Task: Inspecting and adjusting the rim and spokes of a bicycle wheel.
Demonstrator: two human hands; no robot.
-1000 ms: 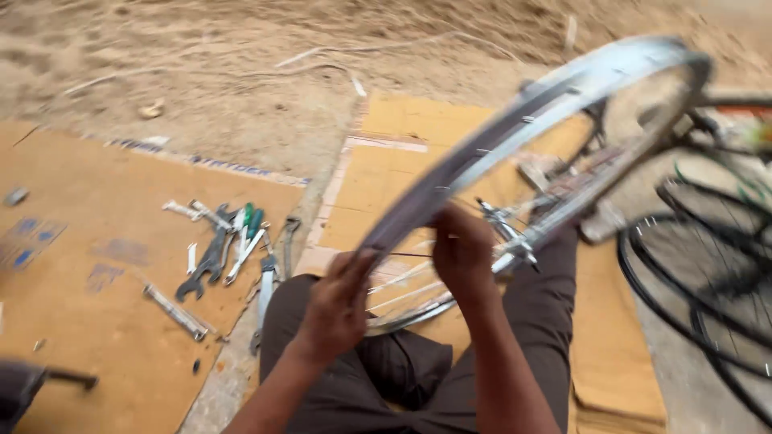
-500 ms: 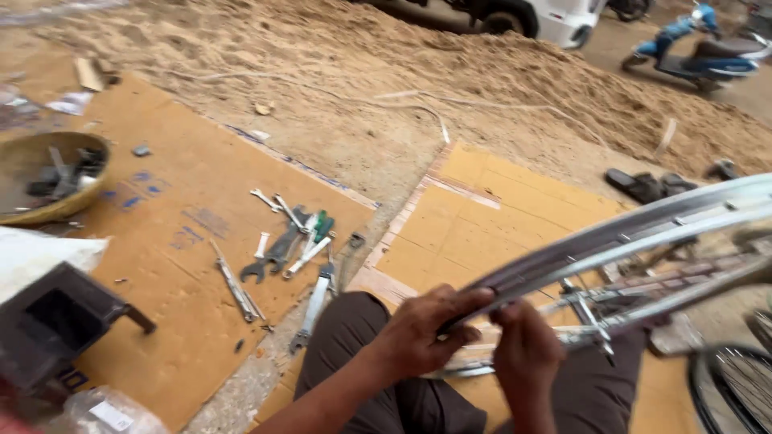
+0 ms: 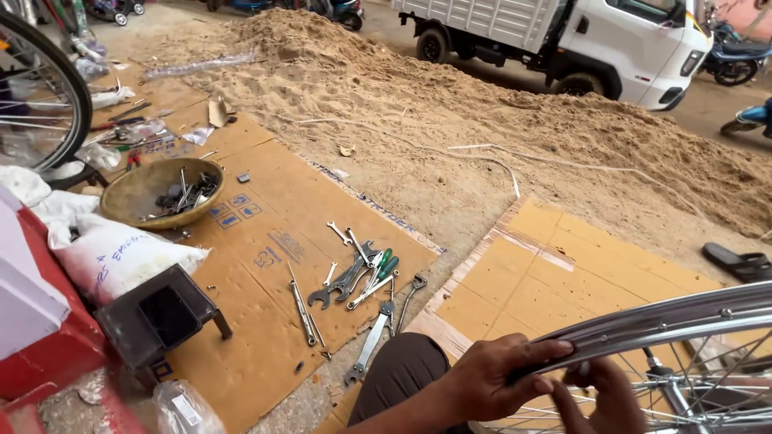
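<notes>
Left hand [image 3: 503,374] grips wheel rim [image 3: 659,321]; right hand [image 3: 603,394] partly hidden.

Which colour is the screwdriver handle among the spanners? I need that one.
Green, on the screwdriver; head view.

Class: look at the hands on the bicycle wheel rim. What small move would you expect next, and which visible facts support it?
Probably turning the rim a little to reach the next spoke. The left hand grips the rim's edge, while the right hand sits among the spokes just inside it. The wrenches lie untouched on the cardboard.
</notes>
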